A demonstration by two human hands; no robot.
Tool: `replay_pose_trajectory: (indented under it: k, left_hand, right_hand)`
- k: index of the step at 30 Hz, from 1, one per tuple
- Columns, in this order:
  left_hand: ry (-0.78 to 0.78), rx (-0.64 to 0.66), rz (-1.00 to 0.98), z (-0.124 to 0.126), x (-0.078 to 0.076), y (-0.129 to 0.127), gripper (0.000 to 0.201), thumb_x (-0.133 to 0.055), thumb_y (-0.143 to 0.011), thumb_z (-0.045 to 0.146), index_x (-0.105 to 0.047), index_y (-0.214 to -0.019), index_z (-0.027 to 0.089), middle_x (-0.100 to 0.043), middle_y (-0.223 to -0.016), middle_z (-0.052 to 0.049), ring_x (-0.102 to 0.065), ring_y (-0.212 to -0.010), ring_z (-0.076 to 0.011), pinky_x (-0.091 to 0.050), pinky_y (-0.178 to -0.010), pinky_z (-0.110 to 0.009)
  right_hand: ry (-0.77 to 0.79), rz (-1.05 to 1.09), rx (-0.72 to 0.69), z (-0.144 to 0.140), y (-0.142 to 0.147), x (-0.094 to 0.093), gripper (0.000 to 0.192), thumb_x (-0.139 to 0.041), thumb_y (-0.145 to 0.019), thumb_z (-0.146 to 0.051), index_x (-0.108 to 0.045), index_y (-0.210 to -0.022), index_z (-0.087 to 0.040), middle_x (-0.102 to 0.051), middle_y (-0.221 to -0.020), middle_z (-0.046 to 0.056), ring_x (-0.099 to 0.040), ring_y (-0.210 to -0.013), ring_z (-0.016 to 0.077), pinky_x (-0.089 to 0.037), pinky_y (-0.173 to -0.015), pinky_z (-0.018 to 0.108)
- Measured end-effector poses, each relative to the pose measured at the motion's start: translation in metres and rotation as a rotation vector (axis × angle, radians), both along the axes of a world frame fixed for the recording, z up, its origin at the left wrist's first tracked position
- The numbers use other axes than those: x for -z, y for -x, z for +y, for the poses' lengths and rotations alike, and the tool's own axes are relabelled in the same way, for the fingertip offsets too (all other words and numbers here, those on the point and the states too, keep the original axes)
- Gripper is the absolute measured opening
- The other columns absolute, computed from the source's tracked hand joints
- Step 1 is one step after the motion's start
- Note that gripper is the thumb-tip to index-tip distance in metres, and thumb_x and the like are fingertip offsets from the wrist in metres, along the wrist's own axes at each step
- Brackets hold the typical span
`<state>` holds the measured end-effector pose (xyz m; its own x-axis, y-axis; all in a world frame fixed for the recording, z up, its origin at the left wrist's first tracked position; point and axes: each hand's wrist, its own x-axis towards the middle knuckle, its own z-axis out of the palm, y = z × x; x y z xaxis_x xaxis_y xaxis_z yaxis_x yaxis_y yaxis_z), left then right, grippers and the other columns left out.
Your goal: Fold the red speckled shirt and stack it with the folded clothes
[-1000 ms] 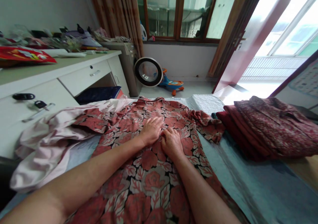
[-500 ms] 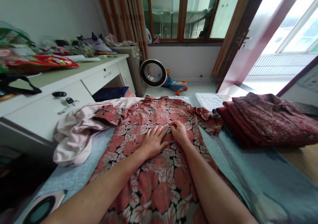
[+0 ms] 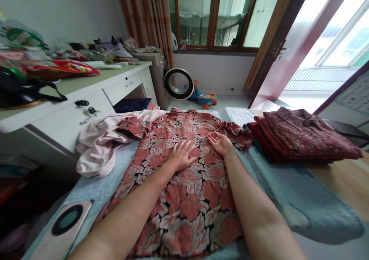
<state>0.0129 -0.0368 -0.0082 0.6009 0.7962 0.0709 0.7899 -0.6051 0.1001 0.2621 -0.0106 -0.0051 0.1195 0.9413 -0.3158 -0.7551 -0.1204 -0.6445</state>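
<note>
A short-sleeved floral garment (image 3: 184, 202), red roses and pale leaves on black, lies spread out with its collar at the far end. My left hand (image 3: 181, 156) rests flat on its middle, fingers spread. To the right of it, my right hand (image 3: 220, 143) is turned partly palm up over the upper right part of the garment, with fingers stretched and nothing held. Both sleeves stick out to the sides; the right one is bunched. A pale pink cloth (image 3: 99, 146) lies crumpled beside and partly under the left sleeve.
Folded dark red clothes (image 3: 305, 137) are stacked on the right of the light blue cover (image 3: 276, 191). A phone-like pale object with a dark oval (image 3: 65, 223) lies near left. Beyond stand a cluttered white desk (image 3: 115, 95), a washing machine with its round door (image 3: 178, 84) open, and a blue-orange ride-on toy (image 3: 204, 97).
My right hand has opened from a curled shape, turned palm up and moved right. My left hand stays flat on the garment. The camera view has shifted slightly.
</note>
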Motion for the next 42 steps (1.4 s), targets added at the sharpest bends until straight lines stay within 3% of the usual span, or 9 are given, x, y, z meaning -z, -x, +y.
replay_pose_trajectory:
  k: [9, 15, 20, 24, 26, 29, 35, 38, 42]
  left_hand:
    - [0.015, -0.001, -0.006, 0.000, -0.001, -0.001, 0.067, -0.041, -0.094, 0.062, -0.038, -0.150, 0.027, -0.031, -0.161, -0.010, -0.024, -0.149, -0.0319, -0.023, -0.116, -0.057]
    - [0.018, 0.002, 0.007, -0.001, -0.004, -0.001, 0.067, -0.041, -0.094, 0.062, -0.037, -0.150, 0.027, -0.032, -0.160, -0.010, -0.026, -0.148, -0.0316, -0.024, -0.116, -0.056]
    - [-0.170, 0.003, -0.100, -0.012, -0.012, 0.002, 0.057, -0.046, -0.095, 0.046, -0.042, -0.147, 0.022, -0.032, -0.160, -0.012, -0.025, -0.148, -0.0297, -0.022, -0.119, -0.051]
    - [-0.250, 0.137, -0.161, -0.049, -0.018, 0.004, 0.046, -0.043, -0.098, 0.036, -0.051, -0.140, 0.020, -0.035, -0.158, -0.013, -0.029, -0.146, -0.0285, -0.020, -0.121, -0.049]
    - [-0.210, 0.258, -0.149, -0.076, -0.019, 0.008, 0.043, -0.045, -0.097, 0.038, -0.054, -0.136, 0.022, -0.039, -0.155, -0.012, -0.034, -0.144, -0.0284, -0.022, -0.120, -0.051]
    - [-0.126, 0.441, -0.109, -0.116, -0.019, 0.023, 0.043, -0.049, -0.096, 0.040, -0.055, -0.135, 0.025, -0.045, -0.152, -0.010, -0.038, -0.141, -0.0274, -0.023, -0.119, -0.054]
    - [-0.084, 0.490, -0.083, -0.161, -0.019, 0.072, 0.047, -0.051, -0.095, 0.041, -0.053, -0.139, 0.025, -0.046, -0.151, -0.010, -0.040, -0.140, -0.0270, -0.026, -0.120, -0.054]
    - [-0.115, 0.443, -0.090, -0.169, -0.018, 0.098, 0.049, -0.052, -0.094, 0.040, -0.052, -0.141, 0.026, -0.046, -0.152, -0.010, -0.040, -0.140, -0.0284, -0.030, -0.118, -0.054]
    - [-0.115, 0.243, -0.134, -0.171, -0.012, 0.134, 0.046, -0.050, -0.094, 0.039, -0.053, -0.139, 0.027, -0.049, -0.150, -0.008, -0.048, -0.135, -0.0265, -0.042, -0.112, -0.047]
  right_hand:
    - [0.022, -0.078, 0.010, -0.017, -0.018, -0.007, 0.013, -0.053, -0.079, -0.011, -0.057, -0.089, -0.019, -0.069, -0.099, 0.010, -0.070, -0.097, 0.0201, -0.062, -0.077, 0.036]
    - [0.029, -0.286, 0.035, -0.029, -0.031, -0.010, 0.009, -0.055, -0.080, -0.013, -0.054, -0.085, -0.020, -0.068, -0.090, 0.009, -0.070, -0.088, 0.0189, -0.061, -0.073, 0.033]
    - [0.021, -0.592, 0.141, -0.053, -0.023, -0.018, 0.013, -0.060, -0.071, -0.012, -0.056, -0.080, -0.021, -0.063, -0.073, 0.000, -0.061, -0.067, 0.0148, -0.055, -0.068, 0.030]
    - [-0.072, -0.860, 0.157, -0.098, -0.005, -0.023, 0.013, -0.061, -0.066, -0.012, -0.063, -0.076, -0.019, -0.062, -0.074, -0.002, -0.055, -0.074, 0.0152, -0.049, -0.077, 0.029]
    - [-0.274, -1.348, 0.042, -0.127, 0.003, -0.022, 0.013, -0.058, -0.072, -0.016, -0.066, -0.082, -0.019, -0.064, -0.084, 0.001, -0.056, -0.084, 0.0171, -0.047, -0.084, 0.032]
    - [-0.436, -1.783, -0.108, -0.166, 0.004, -0.017, 0.018, -0.053, -0.081, -0.015, -0.067, -0.091, -0.017, -0.063, -0.098, 0.006, -0.056, -0.096, 0.0190, -0.044, -0.091, 0.033]
    - [-0.308, -2.073, -0.146, -0.210, -0.020, -0.011, 0.023, -0.049, -0.091, -0.017, -0.068, -0.104, -0.020, -0.064, -0.113, 0.010, -0.056, -0.106, 0.0210, -0.042, -0.098, 0.034]
    - [-0.262, -2.080, -0.113, -0.222, -0.025, -0.016, 0.022, -0.048, -0.093, -0.021, -0.069, -0.100, -0.021, -0.064, -0.114, 0.010, -0.056, -0.106, 0.0221, -0.042, -0.098, 0.036]
    - [-0.319, -2.020, -0.119, -0.237, -0.016, -0.022, 0.021, -0.051, -0.091, -0.023, -0.067, -0.104, -0.022, -0.061, -0.119, 0.009, -0.055, -0.111, 0.0225, -0.043, -0.100, 0.036]
